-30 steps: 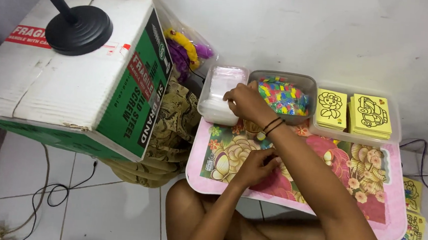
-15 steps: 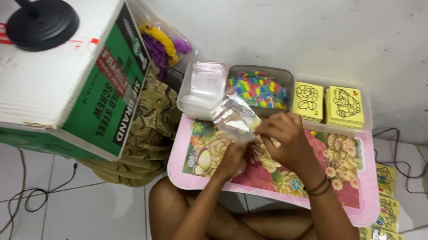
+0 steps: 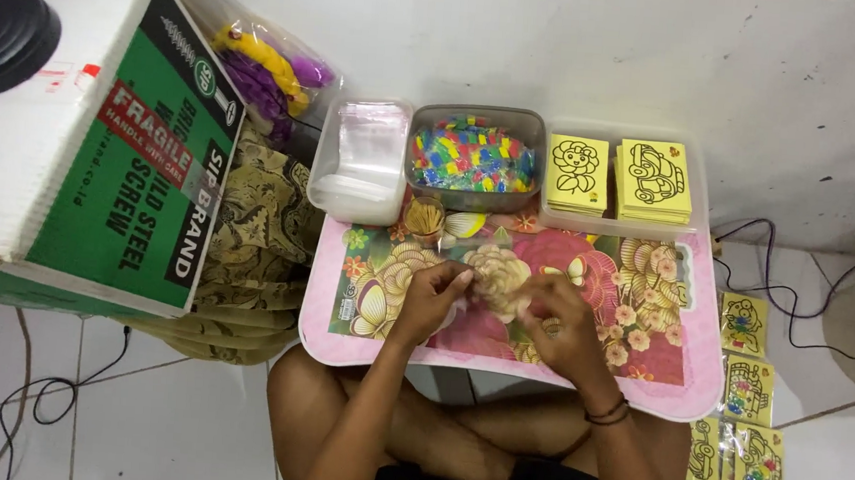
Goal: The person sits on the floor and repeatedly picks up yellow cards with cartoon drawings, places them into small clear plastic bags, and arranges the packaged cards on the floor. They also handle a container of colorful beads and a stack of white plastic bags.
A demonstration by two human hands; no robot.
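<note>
While I sit cross-legged at the pink tray (image 3: 683, 393), both my hands meet over its flowered middle, holding a clear bag (image 3: 498, 277) between them. My left hand (image 3: 431, 293) pinches the bag's left edge with thumb and fingertips pressed together; my right hand (image 3: 557, 317) has its fingers curled in on the bag's right side, closed on it as well. The bag is thin and see-through, so the flower print shows through it and its outline is hard to make out. It sits just above the tray surface, between my two hands, near the tray's centre.

Past my hands, along the tray's far edge, stand three tubs side by side: a clear one with more bags (image 3: 361, 155) on the left, a grey one full of coloured bits (image 3: 473, 158) in the middle, and one with yellow cards (image 3: 620, 176) on the right. A small bundle of sticks (image 3: 426, 217) stands just in front of the tubs. A big box (image 3: 104, 137) sits well to my left, and packed cards (image 3: 743, 392) lie on the floor at my right
</note>
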